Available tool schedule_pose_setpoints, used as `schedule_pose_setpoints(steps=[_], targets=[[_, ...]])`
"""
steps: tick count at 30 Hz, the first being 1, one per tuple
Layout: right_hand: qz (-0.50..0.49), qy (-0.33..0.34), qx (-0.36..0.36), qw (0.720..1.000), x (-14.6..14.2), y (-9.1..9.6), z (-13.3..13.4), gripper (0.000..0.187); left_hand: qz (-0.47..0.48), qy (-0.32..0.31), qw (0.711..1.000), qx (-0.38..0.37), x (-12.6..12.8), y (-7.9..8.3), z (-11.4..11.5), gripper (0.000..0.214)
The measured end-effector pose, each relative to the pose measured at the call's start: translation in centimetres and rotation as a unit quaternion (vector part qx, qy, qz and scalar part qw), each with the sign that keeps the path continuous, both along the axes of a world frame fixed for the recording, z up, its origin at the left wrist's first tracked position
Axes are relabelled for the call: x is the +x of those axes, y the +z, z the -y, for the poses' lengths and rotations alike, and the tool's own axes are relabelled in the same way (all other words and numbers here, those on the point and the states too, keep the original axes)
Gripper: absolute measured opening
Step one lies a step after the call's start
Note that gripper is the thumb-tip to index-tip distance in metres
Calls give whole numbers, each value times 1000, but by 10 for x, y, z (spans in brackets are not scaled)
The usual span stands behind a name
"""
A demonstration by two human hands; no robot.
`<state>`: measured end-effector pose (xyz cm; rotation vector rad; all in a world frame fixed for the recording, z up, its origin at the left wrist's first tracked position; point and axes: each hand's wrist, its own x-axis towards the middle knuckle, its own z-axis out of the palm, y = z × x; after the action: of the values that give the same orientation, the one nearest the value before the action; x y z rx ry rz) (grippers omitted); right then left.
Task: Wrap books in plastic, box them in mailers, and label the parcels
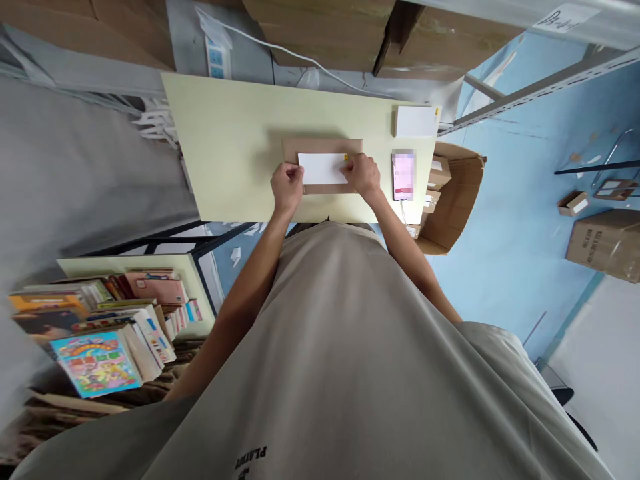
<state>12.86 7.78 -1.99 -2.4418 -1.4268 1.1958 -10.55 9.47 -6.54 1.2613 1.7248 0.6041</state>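
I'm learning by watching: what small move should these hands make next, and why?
Probably press the white slip flat from its middle outward: it lies over the cardboard packet, with the left hand and right hand at opposite ends, and I cannot tell whether it is fixed down.

Over there, between the left hand [288,187] and the right hand [364,175], a white label [323,169] with one yellow corner lies flat on a brown cardboard package [320,145].
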Motion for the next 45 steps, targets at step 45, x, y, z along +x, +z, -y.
schedule_pose_setpoints(steps=[45], targets=[[3,167,-26,986,-83,21,-19,13,-9,-77,997,-22,-2,17,2,23]])
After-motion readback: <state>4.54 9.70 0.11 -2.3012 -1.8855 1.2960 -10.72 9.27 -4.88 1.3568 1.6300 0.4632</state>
